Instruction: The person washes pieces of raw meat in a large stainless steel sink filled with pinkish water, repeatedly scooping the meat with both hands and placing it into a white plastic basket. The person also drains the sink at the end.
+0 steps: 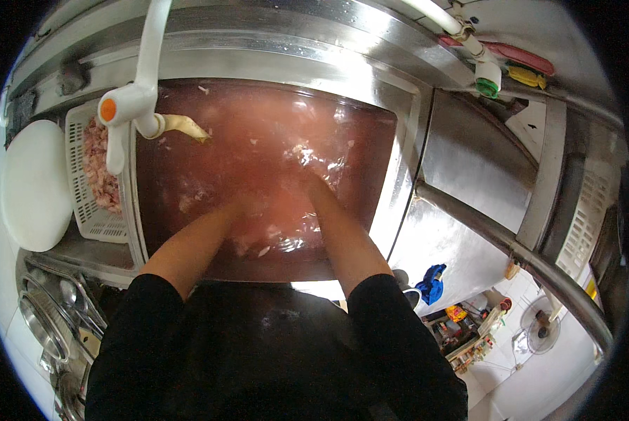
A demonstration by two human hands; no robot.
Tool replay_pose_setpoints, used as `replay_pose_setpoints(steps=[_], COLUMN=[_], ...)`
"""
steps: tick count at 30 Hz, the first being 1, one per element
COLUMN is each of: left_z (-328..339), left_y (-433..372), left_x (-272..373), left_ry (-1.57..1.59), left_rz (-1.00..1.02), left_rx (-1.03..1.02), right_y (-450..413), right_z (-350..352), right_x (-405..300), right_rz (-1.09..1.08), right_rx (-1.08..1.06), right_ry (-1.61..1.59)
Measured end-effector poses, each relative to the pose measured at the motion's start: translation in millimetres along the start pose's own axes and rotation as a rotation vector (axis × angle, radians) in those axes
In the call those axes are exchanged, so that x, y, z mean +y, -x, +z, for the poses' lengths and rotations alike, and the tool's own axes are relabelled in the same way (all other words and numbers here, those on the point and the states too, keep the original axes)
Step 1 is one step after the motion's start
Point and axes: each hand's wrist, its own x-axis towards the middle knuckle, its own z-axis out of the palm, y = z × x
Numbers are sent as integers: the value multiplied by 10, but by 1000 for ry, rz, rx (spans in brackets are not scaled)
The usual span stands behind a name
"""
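Observation:
Cloudy reddish water fills a stainless steel sink basin in front of me. My left forearm reaches into it from the lower left, and my right forearm from the lower right. Both hands are under the surface, so their fingers and anything they may hold are hidden. Small pale scraps float here and there. Pale lumps, perhaps meat, show faintly below the surface near my right wrist.
A white tap with a cloth-like yellowish spout sleeve overhangs the basin's left side. Left of it stands a white plastic basket of raw meat pieces, beside a white oval object. A metal rail runs at right.

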Motion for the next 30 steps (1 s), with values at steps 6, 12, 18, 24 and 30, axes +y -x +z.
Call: replay_pose_setpoints(steps=[6, 12, 18, 24, 30], left_z=[457, 666, 747, 1039, 498], left_y=[118, 216, 164, 51, 757], left_x=[-15, -90, -222, -528, 202], left_ry=[260, 508, 764, 1064, 1170], left_rz=[-69, -164, -222, -222, -298], left_rx=[-243, -416, -559, -658, -790], right_y=[219, 520, 589, 935, 1217], right_z=[445, 926, 1289, 958, 760], right_x=[140, 370, 706, 128, -7], right_rz=[-96, -11, 355, 540, 421], right_rx=[60, -69, -439, -519, -531], right_ry=[-199, -416, -946, -1078, -1279])
